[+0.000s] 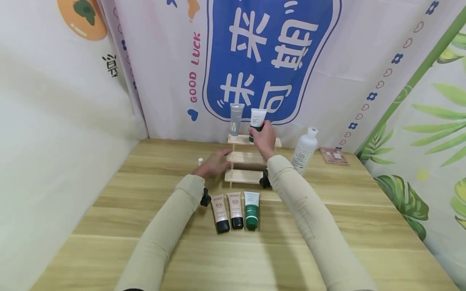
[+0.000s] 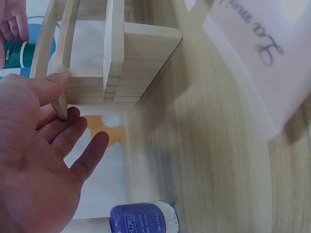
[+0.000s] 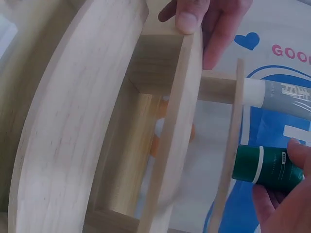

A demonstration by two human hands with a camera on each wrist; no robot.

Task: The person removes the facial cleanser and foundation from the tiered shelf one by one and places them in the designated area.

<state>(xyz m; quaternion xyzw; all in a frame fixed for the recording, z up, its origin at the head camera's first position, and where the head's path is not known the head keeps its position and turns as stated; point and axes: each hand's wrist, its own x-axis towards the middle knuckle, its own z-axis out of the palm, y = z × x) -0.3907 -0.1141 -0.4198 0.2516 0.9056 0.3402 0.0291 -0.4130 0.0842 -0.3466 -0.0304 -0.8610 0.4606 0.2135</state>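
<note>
We held a green-and-white tube (image 1: 258, 116) upright at the top tier of the wooden rack (image 1: 243, 176), cap down, long axis vertical. Our right hand (image 1: 265, 138), the nearer, pinched it between thumb and fingers; the tier lay just below them, though we couldn't tell whether it bore weight. Our left hand (image 1: 217, 162) pinched the rack's middle tier, other fingers spread. Left of the rack, a purple bottle (image 2: 138, 219) read "NAIL POLISH"; in front, two beige tubes (image 1: 235, 207) read "BB"; behind, a cloth (image 1: 171, 85) read "GOOD LUCK".
</note>
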